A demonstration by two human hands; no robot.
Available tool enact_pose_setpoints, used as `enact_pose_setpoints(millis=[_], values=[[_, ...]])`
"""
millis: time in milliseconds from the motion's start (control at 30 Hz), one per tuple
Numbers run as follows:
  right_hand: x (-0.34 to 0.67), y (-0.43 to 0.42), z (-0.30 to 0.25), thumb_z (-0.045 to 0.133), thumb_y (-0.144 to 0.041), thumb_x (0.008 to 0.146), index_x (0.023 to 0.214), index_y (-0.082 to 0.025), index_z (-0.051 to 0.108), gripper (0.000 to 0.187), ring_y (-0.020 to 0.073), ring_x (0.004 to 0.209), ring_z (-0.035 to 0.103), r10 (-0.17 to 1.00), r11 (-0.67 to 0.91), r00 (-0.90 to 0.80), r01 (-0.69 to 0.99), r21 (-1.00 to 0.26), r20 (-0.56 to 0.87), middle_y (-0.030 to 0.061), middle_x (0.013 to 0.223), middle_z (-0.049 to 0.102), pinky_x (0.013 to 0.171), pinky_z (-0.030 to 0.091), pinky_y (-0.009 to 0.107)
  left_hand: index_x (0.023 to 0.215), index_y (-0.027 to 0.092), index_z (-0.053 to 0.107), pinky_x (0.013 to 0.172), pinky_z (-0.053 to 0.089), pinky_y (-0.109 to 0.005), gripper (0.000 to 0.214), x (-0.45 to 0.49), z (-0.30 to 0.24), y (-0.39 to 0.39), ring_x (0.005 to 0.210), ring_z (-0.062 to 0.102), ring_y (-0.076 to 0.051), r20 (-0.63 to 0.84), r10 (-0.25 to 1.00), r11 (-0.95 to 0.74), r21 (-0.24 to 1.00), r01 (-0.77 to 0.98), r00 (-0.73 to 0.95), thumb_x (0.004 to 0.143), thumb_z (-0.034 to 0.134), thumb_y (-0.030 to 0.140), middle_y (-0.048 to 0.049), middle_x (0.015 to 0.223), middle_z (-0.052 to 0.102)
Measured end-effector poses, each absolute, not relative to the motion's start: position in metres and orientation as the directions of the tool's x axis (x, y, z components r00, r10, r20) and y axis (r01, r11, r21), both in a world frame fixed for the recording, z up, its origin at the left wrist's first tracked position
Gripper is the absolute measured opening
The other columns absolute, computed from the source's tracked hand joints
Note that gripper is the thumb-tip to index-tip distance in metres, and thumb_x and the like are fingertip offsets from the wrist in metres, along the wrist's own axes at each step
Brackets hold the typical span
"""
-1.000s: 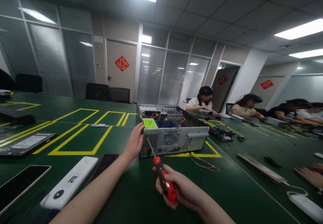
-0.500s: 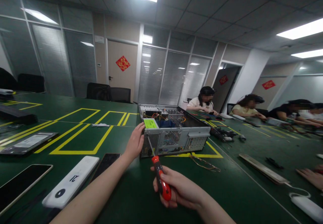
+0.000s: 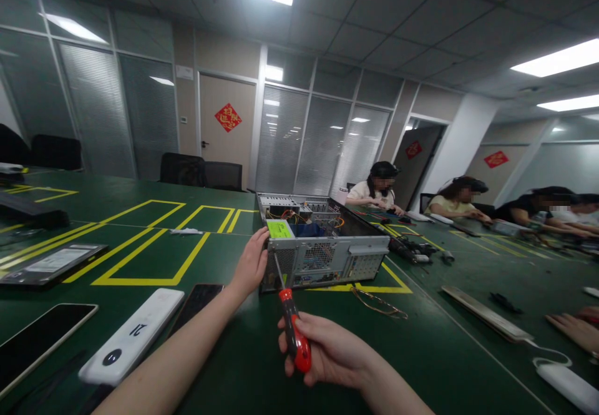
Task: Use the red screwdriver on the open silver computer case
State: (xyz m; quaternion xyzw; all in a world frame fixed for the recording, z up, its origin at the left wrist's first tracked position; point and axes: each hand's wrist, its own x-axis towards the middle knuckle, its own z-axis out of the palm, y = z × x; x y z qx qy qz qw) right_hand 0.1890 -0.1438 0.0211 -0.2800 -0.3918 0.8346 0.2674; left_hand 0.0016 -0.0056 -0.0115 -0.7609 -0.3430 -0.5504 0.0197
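An opened computer case [image 3: 337, 265] lies on the green table with its rear panel facing me. Inside it are coloured wires and a power supply [image 3: 279, 229] bearing a bright green label. My left hand [image 3: 253, 259] rests against the case's left rear corner, fingers stretched along its side. In my right hand [image 3: 322, 349] is a red and black screwdriver [image 3: 294, 331], gripped by the handle. Its shaft points up at the perforated part of the rear panel, the tip at or close to the panel's upper left; exact contact is hard to make out.
On the left lie a hard drive [image 3: 53, 264], a phone [image 3: 44, 346], a white device marked 21 [image 3: 133, 337] and a dark phone [image 3: 199, 302]. Thin wire [image 3: 379, 302] lies before the case. Cables [image 3: 412, 249] and a power strip-like bar [image 3: 484, 313] are rightward. Several people sit beyond.
My right hand and the screwdriver handle have shifted slightly left and the handle has turned a little. My left hand and the case stay almost where they were.
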Motion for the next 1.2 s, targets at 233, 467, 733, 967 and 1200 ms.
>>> enact_pose_setpoints(millis=[233,467,733,967,1200], values=[[0.193,-0.152,0.051,0.059,-0.015,0.072,0.117,-0.012,0.05,0.046,0.0153,0.085,0.061,0.564,-0.677,-0.805,-0.324,-0.661,-0.183,0.0068,0.102,0.06,0.064,0.045,0.02,0.135,0.02,0.032,0.11,0.028,-0.045,0.042,0.002,-0.013,-0.004,0.132,0.032,-0.021,0.851,0.505,-0.76,0.358,0.542,0.146,0.092,0.03,0.024,-0.0106,0.14,0.037],[0.187,-0.153,0.029,0.068,-0.021,0.072,0.124,-0.017,0.043,0.058,0.0188,0.092,0.061,0.63,-0.537,-0.77,-0.336,-0.774,-0.103,0.0101,0.109,0.057,0.066,0.044,0.025,0.134,0.019,0.032,0.11,0.029,-0.045,0.042,0.002,-0.013,-0.004,0.132,0.033,-0.02,0.849,0.505,-0.758,0.352,0.548,0.153,0.092,0.03,0.024,-0.0111,0.14,0.037],[0.178,-0.152,0.013,0.062,-0.04,0.078,0.09,-0.019,0.05,0.027,0.0057,0.053,0.051,0.74,-0.502,-0.661,-0.42,-0.756,-0.124,-0.0012,0.079,0.055,0.039,0.021,0.016,0.134,0.02,0.032,0.109,0.029,-0.046,0.042,0.002,-0.013,-0.005,0.132,0.033,-0.021,0.85,0.505,-0.759,0.354,0.546,0.151,0.092,0.029,0.024,-0.0113,0.139,0.037],[0.181,-0.155,0.026,0.056,-0.039,0.079,0.116,-0.022,0.047,0.041,0.009,0.059,0.055,0.648,-0.548,-0.756,-0.376,-0.747,-0.095,0.005,0.097,0.059,0.04,0.025,0.016,0.134,0.021,0.033,0.11,0.028,-0.047,0.042,0.002,-0.014,-0.005,0.132,0.033,-0.021,0.848,0.513,-0.756,0.373,0.537,0.134,0.093,0.029,0.025,-0.0103,0.14,0.037],[0.178,-0.156,0.028,0.067,-0.022,0.071,0.123,-0.02,0.043,0.058,0.018,0.082,0.064,0.647,-0.477,-0.761,-0.364,-0.8,-0.039,0.0101,0.11,0.057,0.062,0.04,0.024,0.134,0.019,0.032,0.11,0.028,-0.047,0.042,0.001,-0.013,-0.005,0.132,0.033,-0.021,0.842,0.522,-0.752,0.376,0.541,0.14,0.093,0.029,0.026,-0.0108,0.14,0.037]])
